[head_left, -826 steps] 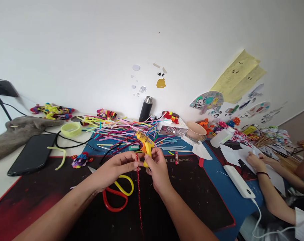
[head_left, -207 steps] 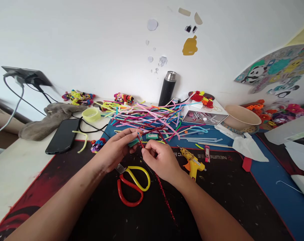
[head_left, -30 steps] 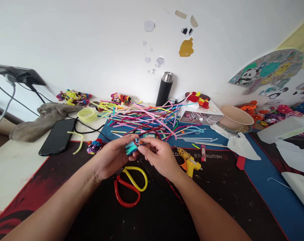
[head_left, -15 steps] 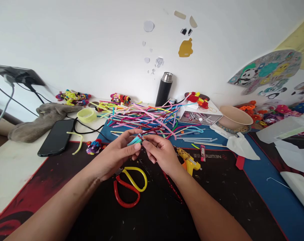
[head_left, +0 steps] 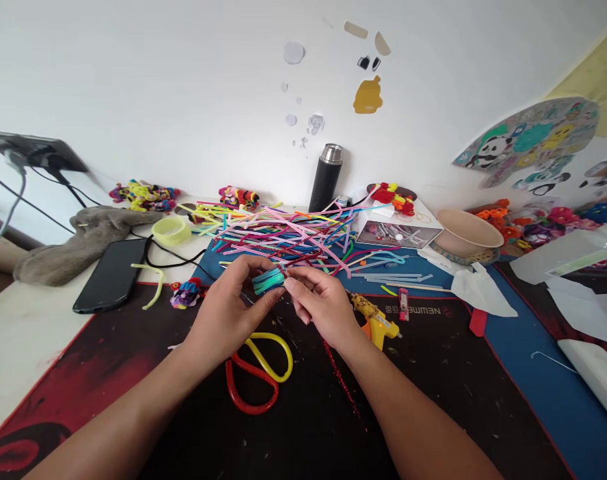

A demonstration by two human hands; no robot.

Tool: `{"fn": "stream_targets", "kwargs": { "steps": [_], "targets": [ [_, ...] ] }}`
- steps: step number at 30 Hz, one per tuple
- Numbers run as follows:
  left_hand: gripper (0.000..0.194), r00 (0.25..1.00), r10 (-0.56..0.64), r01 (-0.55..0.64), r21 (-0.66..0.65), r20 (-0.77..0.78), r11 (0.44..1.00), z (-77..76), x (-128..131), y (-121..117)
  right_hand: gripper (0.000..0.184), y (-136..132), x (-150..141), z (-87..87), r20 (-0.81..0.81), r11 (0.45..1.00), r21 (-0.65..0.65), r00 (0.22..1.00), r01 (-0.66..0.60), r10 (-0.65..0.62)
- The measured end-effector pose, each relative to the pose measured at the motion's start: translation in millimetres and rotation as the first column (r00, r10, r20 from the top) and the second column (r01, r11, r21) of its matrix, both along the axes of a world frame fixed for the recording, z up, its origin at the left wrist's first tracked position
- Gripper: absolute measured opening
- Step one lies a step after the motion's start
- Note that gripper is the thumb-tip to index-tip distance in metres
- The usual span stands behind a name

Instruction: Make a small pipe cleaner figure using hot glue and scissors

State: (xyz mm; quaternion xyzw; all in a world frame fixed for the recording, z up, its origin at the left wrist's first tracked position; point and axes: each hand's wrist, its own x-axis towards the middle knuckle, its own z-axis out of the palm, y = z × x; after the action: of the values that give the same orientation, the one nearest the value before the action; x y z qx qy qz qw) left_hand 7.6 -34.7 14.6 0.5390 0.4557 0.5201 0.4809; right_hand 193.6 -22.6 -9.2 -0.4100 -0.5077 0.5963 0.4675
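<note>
Between my two hands is a small bundle of blue and teal pipe cleaners [head_left: 267, 282], with a bit of red at its right end. My left hand [head_left: 238, 300] grips its left side, thumb below and fingers above. At the right end, my right hand [head_left: 318, 300] pinches the bundle between thumb and fingers. A red glittery pipe cleaner [head_left: 339, 373] trails down from beneath my right hand onto the black mat. Scissors [head_left: 253, 393] with one red and one yellow handle lie under my left wrist, their blades hidden. A yellow glue gun [head_left: 381, 323] lies right of my right hand.
Behind my hands spreads a pile of colourful pipe cleaners [head_left: 283, 233]. A black thermos [head_left: 326, 180] stands at the wall, with a white box [head_left: 398, 230] and a beige bowl [head_left: 468, 233] to its right. A phone [head_left: 111, 277] lies on the left.
My left fingers have shifted and its thumb has moved lower, so more of the teal bundle shows. The red pipe cleaner's tail hangs a little differently. The view has shifted slightly.
</note>
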Motion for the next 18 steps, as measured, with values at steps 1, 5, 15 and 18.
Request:
{"fn": "stream_targets", "kwargs": {
  "steps": [1, 5, 15, 18],
  "targets": [
    [0.039, 0.999, 0.001, 0.000, 0.029, -0.045, 1.000, -0.5, -0.2, 0.1, 0.047, -0.2, -0.1, 0.3, -0.001, 1.000, 0.004, 1.000, -0.002, 0.002],
    [0.037, 0.985, 0.015, 0.006, 0.125, -0.170, 0.992, -1.3, -0.8, 0.4, 0.045, -0.8, -0.6, 1.0, 0.005, 1.000, 0.023, 1.000, -0.009, 0.009],
    [0.030, 0.931, 0.092, -0.005, 0.241, -0.354, 0.971, -0.2, 1.4, -0.5, 0.042, -0.3, -1.2, 0.9, -0.006, 0.999, 0.039, 1.000, -0.008, 0.008],
    [0.026, 0.857, 0.135, 0.044, 0.331, -0.498, 0.943, -4.3, 0.1, 0.1, 0.043, -0.1, -1.2, 0.8, -0.009, 0.999, 0.039, 1.000, -0.009, 0.010]
  ]
}}
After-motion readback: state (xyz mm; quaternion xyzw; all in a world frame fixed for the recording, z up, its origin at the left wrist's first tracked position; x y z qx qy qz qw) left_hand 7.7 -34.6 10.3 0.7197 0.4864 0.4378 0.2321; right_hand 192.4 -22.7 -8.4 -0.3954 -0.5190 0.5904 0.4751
